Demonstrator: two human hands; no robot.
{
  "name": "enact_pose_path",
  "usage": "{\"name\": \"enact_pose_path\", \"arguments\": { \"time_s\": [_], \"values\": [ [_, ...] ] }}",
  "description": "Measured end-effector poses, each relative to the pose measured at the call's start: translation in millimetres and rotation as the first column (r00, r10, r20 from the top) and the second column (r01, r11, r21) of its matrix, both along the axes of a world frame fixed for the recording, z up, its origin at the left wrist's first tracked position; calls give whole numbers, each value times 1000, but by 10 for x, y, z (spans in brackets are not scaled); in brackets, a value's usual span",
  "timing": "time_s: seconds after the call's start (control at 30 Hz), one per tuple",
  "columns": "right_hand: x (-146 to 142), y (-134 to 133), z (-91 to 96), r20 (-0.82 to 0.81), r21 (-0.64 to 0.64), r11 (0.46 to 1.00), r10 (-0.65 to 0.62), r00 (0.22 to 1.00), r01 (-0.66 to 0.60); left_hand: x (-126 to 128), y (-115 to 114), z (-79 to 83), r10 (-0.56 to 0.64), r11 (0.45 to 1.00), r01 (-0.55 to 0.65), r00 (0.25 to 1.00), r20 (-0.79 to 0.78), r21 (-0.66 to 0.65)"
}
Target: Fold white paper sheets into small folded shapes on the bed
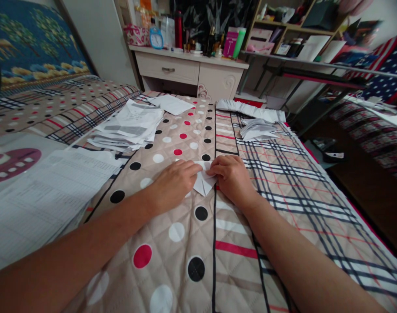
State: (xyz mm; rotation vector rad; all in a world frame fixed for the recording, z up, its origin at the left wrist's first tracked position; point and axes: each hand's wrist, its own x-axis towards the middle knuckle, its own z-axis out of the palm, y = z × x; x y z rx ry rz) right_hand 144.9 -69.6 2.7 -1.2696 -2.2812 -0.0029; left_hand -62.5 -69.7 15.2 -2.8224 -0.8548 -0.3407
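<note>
A small folded piece of white paper (204, 183) lies on the patterned quilt (177, 208), its pointed end toward me. My left hand (177, 182) is closed on its left side, fingertips pressed on the upper edge. On the other side, my right hand (232, 176) pinches the paper's right part between thumb and bent fingers. Both hands rest low, close to the quilt, and cover parts of the paper.
A stack of paper sheets (128, 124) lies back left, with a loose sheet (172, 104) behind it. Printed sheets (45, 191) spread at the near left. Folded paper pieces (257, 129) and a long pleated white strip (250, 110) lie back right. A dresser (172, 69) stands beyond.
</note>
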Motion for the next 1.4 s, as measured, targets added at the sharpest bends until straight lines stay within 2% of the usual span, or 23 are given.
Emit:
{"name": "enact_pose_path", "arguments": {
  "time_s": [0.13,0.33,0.57,0.83,0.97,1.0,1.07,1.13,1.2,1.27,1.4],
  "values": [
    [20,-7,-3,-46,-21,999,-49,998,48,59,-54,1,11,996,-15,999,-53,-83],
    [119,-9,4,-117,-79,981,-185,976,177,99,-98,26,46,993,-54,995,-84,-104],
    [212,-11,-5,-162,-103,973,-222,961,207,80,-93,-29,87,990,-85,996,9,-116],
    [242,-7,-18,-224,-141,965,-248,943,220,96,-119,-12,60,995,-67,995,-82,-78],
    [183,-60,41,-296,-19,951,-300,907,308,124,-121,16,48,998,-53,992,-116,-34],
    [133,-89,59,-313,18,955,-275,909,296,130,-115,23,44,999,-47,992,-122,-21],
    [-3,-154,86,-337,31,985,-151,929,171,144,-102,43,38,999,-41,989,-141,-13],
    [-151,-211,94,-286,-16,1000,-15,958,11,163,-108,68,54,997,-62,982,-181,-39],
    [-256,-238,78,-231,-86,994,49,972,-70,194,-160,87,69,993,-89,970,-233,-77],
    [-290,-230,48,-209,-118,991,36,977,-61,247,-268,84,99,989,-124,959,-266,-80],
    [-205,-153,-7,-174,-86,996,-41,984,26,396,-530,10,271,959,-282,921,-279,1]
  ]
}}
